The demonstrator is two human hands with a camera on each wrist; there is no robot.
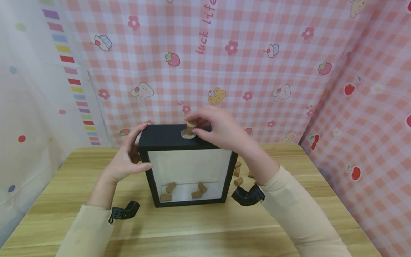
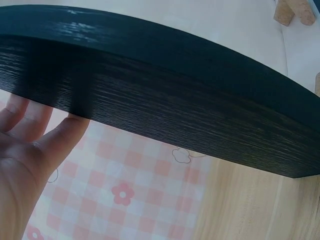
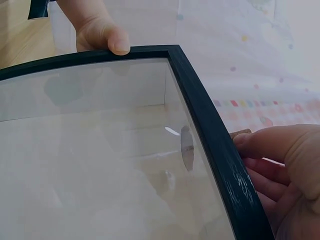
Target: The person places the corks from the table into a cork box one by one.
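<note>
A black-framed shadow box (image 1: 162, 134) with a clear front stands upright on the table. My left hand (image 1: 126, 162) grips its left side, thumb at the front frame and fingers toward the back edge. In the left wrist view, the fingertips (image 2: 77, 118) rest along the dark side panel. My right hand (image 1: 221, 130) pinches a cork (image 1: 191, 125) between thumb and fingers over the round hole (image 1: 184, 135) in the box's top. The cork is upright, its lower end right at the opening. Behind the clear front, several corks (image 1: 197, 194) lie on the white floor of the box.
More loose corks (image 1: 238, 181) lie on the wooden table (image 1: 179, 230) to the right of the box, partly behind my right forearm. A pink checked cloth (image 1: 205, 71) hangs close behind the box, with other printed cloth at both sides.
</note>
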